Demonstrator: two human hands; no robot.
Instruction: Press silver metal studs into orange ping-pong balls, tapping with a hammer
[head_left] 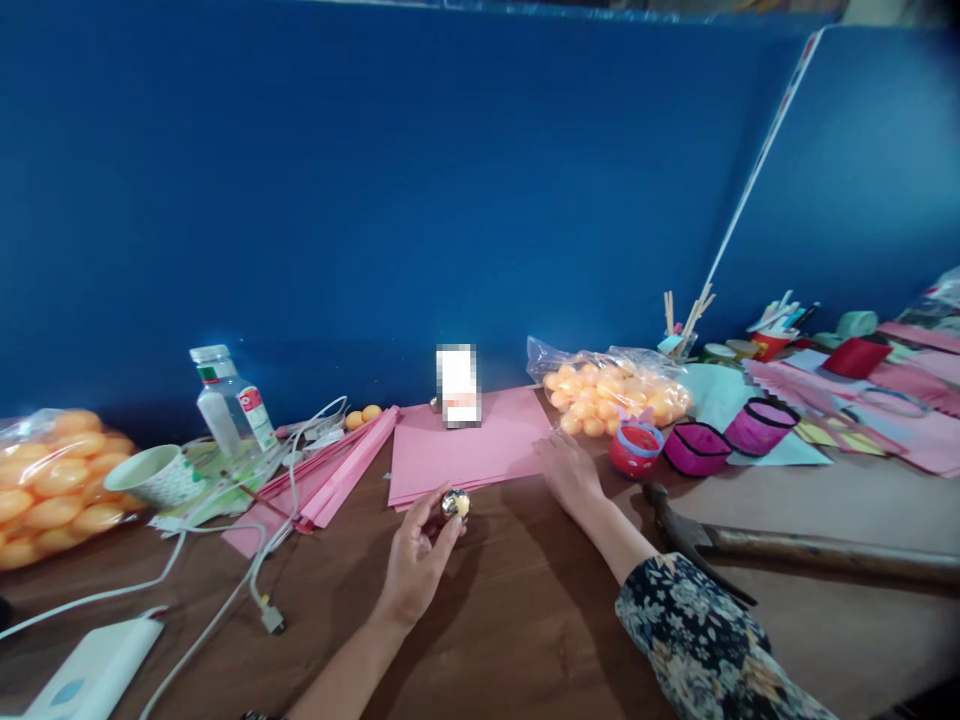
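Note:
My left hand (417, 560) is raised just above the brown table (525, 620), its fingertips pinched on a small shiny ball-like object (456, 503) with a pale yellow side. My right hand (570, 470), in a dark flowered sleeve (697, 640), lies flat with fingers stretched on the table at the right edge of a stack of pink paper sheets (465, 450). It holds nothing. A red paper-wrapped cup (635, 449) stands just right of that hand.
Bags of orange balls lie at far left (52, 480) and behind the pink sheets (615, 390). A water bottle (229, 400), a paper cup (154, 474), white cables, a power bank (90, 670), a hammer (750, 545), magenta paper baskets (697, 447) and craft scraps crowd the table below a blue wall.

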